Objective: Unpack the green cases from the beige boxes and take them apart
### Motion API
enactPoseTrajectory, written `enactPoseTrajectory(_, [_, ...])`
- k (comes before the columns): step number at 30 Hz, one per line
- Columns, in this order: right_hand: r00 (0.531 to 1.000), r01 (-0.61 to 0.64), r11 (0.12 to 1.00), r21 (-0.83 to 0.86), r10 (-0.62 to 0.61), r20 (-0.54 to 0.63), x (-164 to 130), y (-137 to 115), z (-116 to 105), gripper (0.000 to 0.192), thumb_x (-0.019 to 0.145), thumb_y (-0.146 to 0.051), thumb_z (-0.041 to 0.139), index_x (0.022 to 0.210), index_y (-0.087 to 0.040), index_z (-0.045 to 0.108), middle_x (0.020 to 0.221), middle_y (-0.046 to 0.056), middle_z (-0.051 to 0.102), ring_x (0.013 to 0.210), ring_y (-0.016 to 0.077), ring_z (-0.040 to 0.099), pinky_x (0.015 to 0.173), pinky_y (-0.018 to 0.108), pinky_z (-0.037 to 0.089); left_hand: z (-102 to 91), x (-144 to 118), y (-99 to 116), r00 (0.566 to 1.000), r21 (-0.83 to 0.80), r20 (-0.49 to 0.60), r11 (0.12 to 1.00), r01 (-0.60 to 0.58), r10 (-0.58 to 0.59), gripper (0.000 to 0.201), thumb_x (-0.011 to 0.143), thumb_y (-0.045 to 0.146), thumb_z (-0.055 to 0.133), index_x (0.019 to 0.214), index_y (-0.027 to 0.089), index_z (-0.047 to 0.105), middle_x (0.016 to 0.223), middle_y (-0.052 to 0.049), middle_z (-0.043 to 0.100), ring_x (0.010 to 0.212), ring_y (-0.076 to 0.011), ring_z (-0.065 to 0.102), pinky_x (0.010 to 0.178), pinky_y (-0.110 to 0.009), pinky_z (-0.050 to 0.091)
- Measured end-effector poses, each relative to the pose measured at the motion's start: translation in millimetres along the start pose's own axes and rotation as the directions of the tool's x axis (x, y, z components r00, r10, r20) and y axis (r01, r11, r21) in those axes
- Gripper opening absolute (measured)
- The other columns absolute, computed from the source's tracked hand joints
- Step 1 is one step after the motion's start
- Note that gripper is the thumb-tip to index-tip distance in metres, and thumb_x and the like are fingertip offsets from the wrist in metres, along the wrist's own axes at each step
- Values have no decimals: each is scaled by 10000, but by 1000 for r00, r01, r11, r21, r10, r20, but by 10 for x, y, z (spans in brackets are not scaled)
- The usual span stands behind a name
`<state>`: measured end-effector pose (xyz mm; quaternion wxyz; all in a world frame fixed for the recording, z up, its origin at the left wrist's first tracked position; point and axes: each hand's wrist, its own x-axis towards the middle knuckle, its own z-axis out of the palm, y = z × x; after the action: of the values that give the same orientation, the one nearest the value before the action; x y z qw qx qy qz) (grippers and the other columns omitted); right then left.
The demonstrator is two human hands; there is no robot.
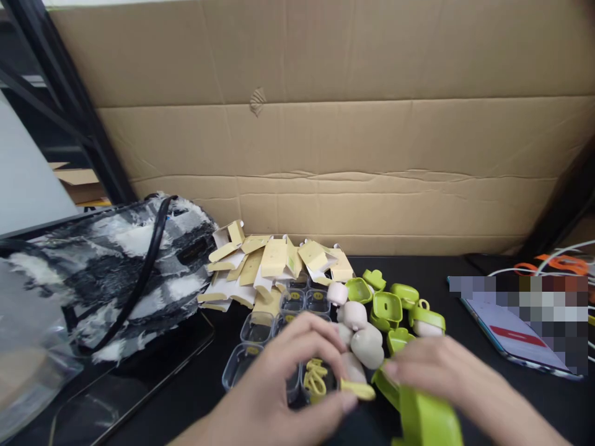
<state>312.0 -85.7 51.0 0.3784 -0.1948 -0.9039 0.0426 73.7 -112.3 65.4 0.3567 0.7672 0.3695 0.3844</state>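
Note:
My left hand (297, 365) pinches a small yellow strap-like piece (359, 389) between thumb and fingertips. My right hand (441, 368), blurred by motion, is closed on a lime-green case (427, 416) near the front edge of the view. Beneath the left hand stand clear plastic boxes (258, 327), one of them with coiled yellow straps (315, 376) inside. Between the hands lie several pale pink and grey rounded pieces (367, 345). Open lime-green cases (387, 308) are grouped just beyond the right hand, and a green case with a loop (426, 319) contains something pale.
Opened small cardboard boxes (251, 266) are heaped behind the clear boxes. A black-and-white shaggy bag (139, 266) lies at left, beside a clear plastic bag (32, 365). On the right are a phone (506, 334) and orange-and-white cables (564, 265). A cardboard panel (325, 142) stands behind.

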Motion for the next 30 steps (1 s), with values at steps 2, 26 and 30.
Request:
enactPoseTrajectory(2, [974,-190,981,-41,184,-129,0,166,-129,435,763,-282,634,1156,-291,447,1024,57,633,946,238,641,768,303,559,-131,30,4,999,189,7,982,32,-34,32,823,218,616,853,230,618,991,-26,571,1030,-195,536,920,-304,415])
enactPoseTrajectory(26, [778,-550,667,-502,627,-19,-115,1077,-387,222,776,-457,565,751,-247,496,694,9,617,586,213,613,532,311,421,-66,19,-308,989,571,26,810,-137,149,329,899,120,400,1171,295,461,1168,-71,483,1146,-221,480,947,-357,451])
enactPoseTrajectory(30, [729,-593,646,-480,684,20,-189,979,-342,364,763,-578,562,782,-261,383,563,-31,596,472,225,607,437,288,367,-51,18,-339,983,556,4,817,-153,182,344,881,100,421,1158,296,480,1146,-64,509,1126,-211,496,939,-327,451])
